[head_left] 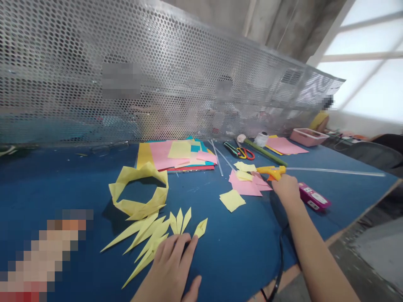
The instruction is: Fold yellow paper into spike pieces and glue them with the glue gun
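Note:
My right hand (286,191) is wrapped around the handle of a yellow glue gun (271,171), its nozzle toward the left. A long clear glue stick (333,170) sticks out of its back. My left hand (174,260) lies palm down on the table, fingers stretched, fingertips touching folded yellow paper petals (179,221). One more folded yellow piece (200,228) lies at its index fingertip. Left of that hand, several pointed yellow paper strips (146,235) fan out. Behind them stands a ring of folded yellow paper (121,184).
Yellow sticky notes (232,200) and pink paper (244,186) lie left of the glue gun. Coloured sheets (160,155), scissors (247,154), a green rod (266,152) and a pink basket (310,137) sit farther back. A purple box (314,197) is beside my right wrist. A perforated metal screen (176,75) borders the blue table (201,260).

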The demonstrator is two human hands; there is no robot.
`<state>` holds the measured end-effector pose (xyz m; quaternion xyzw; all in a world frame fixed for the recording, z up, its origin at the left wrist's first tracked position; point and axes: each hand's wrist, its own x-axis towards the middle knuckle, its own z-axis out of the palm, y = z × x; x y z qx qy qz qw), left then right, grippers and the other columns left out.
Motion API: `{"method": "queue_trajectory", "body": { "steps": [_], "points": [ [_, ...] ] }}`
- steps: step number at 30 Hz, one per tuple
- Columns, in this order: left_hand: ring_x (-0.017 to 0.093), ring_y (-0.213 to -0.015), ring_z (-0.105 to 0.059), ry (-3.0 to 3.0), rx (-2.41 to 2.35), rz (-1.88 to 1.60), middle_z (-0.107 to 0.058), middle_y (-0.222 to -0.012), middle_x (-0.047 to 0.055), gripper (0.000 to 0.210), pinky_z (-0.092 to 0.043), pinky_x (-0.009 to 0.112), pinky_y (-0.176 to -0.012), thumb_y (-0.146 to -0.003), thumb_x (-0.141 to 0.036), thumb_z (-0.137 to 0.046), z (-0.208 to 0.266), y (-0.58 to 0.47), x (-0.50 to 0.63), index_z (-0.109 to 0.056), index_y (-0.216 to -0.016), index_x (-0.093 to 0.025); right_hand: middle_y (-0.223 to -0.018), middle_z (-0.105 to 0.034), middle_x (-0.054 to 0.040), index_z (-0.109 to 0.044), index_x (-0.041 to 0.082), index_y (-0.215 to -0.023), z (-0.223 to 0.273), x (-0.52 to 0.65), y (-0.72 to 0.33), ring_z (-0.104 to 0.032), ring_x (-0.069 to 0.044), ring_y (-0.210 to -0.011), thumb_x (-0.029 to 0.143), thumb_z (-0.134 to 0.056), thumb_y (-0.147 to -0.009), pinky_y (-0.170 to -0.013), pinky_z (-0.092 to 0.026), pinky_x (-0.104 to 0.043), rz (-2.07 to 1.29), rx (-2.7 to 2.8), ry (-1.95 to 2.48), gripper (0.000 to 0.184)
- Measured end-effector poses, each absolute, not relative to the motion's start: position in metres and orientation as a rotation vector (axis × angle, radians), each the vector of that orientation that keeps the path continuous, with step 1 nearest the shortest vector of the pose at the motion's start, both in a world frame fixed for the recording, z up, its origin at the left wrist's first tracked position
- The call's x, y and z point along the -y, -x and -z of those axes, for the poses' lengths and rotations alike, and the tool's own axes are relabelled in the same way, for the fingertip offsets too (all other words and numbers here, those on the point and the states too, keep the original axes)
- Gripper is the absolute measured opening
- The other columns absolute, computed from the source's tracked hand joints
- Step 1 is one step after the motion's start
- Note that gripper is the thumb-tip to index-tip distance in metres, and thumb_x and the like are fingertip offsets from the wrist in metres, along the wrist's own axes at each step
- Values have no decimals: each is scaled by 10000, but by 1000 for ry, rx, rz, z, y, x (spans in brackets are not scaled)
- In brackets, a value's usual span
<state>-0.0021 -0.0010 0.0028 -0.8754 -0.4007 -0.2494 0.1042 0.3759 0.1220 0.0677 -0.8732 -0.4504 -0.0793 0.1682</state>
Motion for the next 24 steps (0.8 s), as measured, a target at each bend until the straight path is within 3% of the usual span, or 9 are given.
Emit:
{"method": "queue_trajectory", "body": {
  "steps": [12,18,19,20,22,24],
  "points": [
    [207,-1048,-494,2529,1009,759,-606,-1140,42,523,-386,310,-899,-795,-371,-509,1,8,-7,-481,-1274,-163,-1200,-570,-90,-542,162,-1204,-91,-87,-364,-599,-212,-1002,318,-554,-928,-836,-518,-419,162,956,2569,317],
    [214,-1050,-503,2472,1057,821,-634,-1116,40,420,-336,349,-932,-856,-358,-408,3,3,-3,-537,-1202,-158,-1157,-588,-77,-556,160,-1174,-81,-53,-352,-611,-202,-964,312,-559,-925,-803,-529,-392,14,1132,2422,292],
    [212,-1042,-506,2464,1062,841,-638,-1105,38,413,-337,349,-925,-863,-358,-390,5,2,-3,-542,-1192,-162,-1145,-598,-56,-594,224,-1120,-78,-46,-346,-609,-187,-958,323,-537,-937,-794,-522,-330,-11,1161,2394,216],
    [210,-1034,-509,2458,1068,856,-641,-1097,38,409,-339,349,-918,-866,-358,-377,6,1,-3,-546,-1184,-165,-1090,-608,-64,-572,150,-1129,-74,-40,-340,-621,-183,-901,325,-561,-923,-757,-535,-361,-35,1201,2358,270],
    [212,-1014,-514,2449,1086,874,-645,-1076,45,407,-346,352,-903,-866,-352,-360,8,0,-3,-552,-1176,-170,-942,-630,-38,-581,134,-1049,-68,-27,-323,-618,-150,-761,376,-578,-901,-679,-526,-320,-73,1278,2280,283],
    [213,-985,-521,2462,1093,865,-647,-1052,48,415,-358,350,-883,-855,-352,-367,7,0,-4,-550,-1181,-174,-796,-646,-20,-574,144,-969,-63,-16,-303,-609,-181,-668,461,-654,-780,-610,-508,-309,-105,1352,2190,377]
  ]
}}
